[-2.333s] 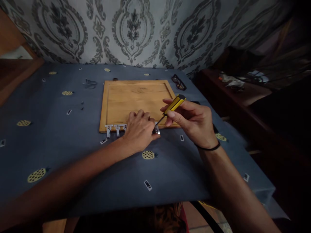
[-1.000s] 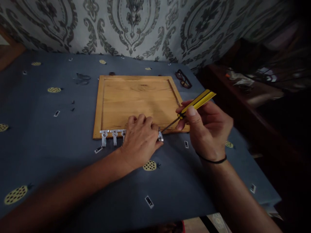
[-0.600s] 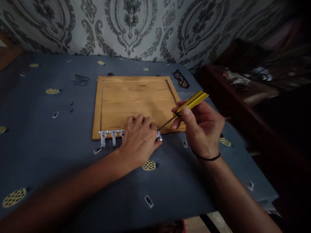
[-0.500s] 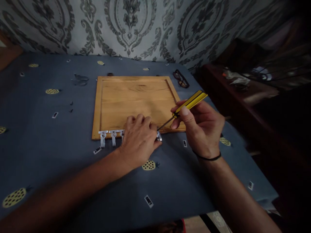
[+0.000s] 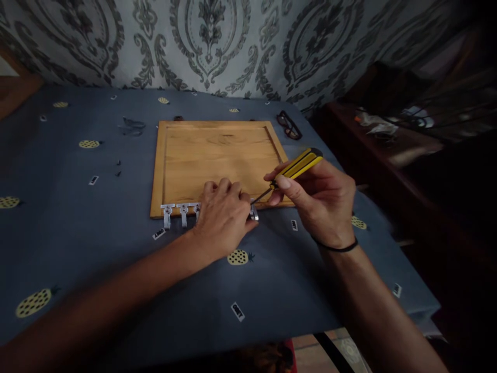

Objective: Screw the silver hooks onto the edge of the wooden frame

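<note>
A framed wooden panel [image 5: 221, 160] lies flat on the blue patterned cloth. Metal hooks [image 5: 184, 215] line its near edge. My left hand [image 5: 223, 220] rests over that edge with fingers bent together, covering part of the row; a metal hook [image 5: 254, 213] shows at its thumb side. In my right hand [image 5: 324, 199] is a yellow and black screwdriver [image 5: 297, 167], held between thumb and fingers. Its shaft slants down to the left, and the tip meets the hook beside my left hand. What the left fingers grip is hidden.
Dark-framed glasses [image 5: 289, 125] lie beyond the panel's right corner. A clear object [image 5: 132, 126] and small dark pieces [image 5: 118, 162] lie on the left. The table's right edge [image 5: 392, 248] borders a dark red surface [image 5: 357, 124] holding a crumpled plastic bag.
The view has shifted slightly. My right hand and the screwdriver have moved a little left, and the handle lies lower and flatter. My left hand keeps its place on the panel edge.
</note>
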A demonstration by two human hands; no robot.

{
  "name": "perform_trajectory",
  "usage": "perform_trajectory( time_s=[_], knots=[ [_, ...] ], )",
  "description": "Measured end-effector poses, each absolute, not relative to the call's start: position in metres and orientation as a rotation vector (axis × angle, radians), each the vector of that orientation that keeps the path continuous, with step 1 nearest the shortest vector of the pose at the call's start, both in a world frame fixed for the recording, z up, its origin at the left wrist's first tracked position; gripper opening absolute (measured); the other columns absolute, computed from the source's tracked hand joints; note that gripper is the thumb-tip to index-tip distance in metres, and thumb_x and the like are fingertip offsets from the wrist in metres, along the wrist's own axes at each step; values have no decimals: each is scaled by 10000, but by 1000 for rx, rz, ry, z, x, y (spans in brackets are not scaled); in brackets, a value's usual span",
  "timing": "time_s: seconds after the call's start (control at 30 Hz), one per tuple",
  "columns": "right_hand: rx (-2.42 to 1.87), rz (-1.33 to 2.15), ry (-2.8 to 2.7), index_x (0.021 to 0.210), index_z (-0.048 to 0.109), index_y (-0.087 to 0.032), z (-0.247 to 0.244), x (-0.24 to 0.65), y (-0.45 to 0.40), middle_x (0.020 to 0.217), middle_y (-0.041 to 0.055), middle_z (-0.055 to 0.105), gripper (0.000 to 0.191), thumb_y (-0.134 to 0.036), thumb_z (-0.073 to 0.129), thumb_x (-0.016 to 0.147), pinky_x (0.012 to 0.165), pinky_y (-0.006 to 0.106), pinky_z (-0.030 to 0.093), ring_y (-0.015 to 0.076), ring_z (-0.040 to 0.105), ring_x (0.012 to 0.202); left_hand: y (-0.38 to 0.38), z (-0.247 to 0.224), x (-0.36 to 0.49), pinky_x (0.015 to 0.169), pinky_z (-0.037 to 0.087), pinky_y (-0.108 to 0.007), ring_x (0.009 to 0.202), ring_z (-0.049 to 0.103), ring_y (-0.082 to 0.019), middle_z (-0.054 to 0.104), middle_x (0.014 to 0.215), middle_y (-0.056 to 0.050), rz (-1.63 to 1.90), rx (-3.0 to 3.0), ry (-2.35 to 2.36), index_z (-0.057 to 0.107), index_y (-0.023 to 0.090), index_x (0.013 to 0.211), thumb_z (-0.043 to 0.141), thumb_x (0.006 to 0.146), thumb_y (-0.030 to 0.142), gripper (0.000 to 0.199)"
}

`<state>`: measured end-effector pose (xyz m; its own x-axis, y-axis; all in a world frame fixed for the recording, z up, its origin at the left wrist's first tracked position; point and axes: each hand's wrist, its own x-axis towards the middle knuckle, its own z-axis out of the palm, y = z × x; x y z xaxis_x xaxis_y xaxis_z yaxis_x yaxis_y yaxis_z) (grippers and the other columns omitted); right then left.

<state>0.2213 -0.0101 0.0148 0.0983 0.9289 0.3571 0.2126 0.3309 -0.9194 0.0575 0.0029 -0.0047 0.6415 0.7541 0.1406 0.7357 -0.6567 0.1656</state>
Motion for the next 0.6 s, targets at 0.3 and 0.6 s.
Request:
perform_trajectory(
  time_s=[0.3, 0.6],
  knots=[
    [-1079, 790, -1489, 980, 748, -222, 12, 221, -13, 911, 20, 785, 212, -382, 777, 843, 489, 225, 566, 71, 621, 467, 2, -6, 58, 879, 404, -454, 1118, 539, -324, 666, 1128, -129, 311, 2753, 1265, 700, 142, 1058, 689, 903, 460, 354],
    [-1094, 789, -1463, 974, 736, -233, 11, 219, -12, 911, 18, 789, 227, -406, 782, 834, 465, 232, 560, 73, 603, 451, 2, -4, 59, 868, 413, -449, 1103, 549, -318, 677, 1113, -122, 297, 2742, 1286, 697, 148, 1061, 690, 901, 476, 365]
  ],
)
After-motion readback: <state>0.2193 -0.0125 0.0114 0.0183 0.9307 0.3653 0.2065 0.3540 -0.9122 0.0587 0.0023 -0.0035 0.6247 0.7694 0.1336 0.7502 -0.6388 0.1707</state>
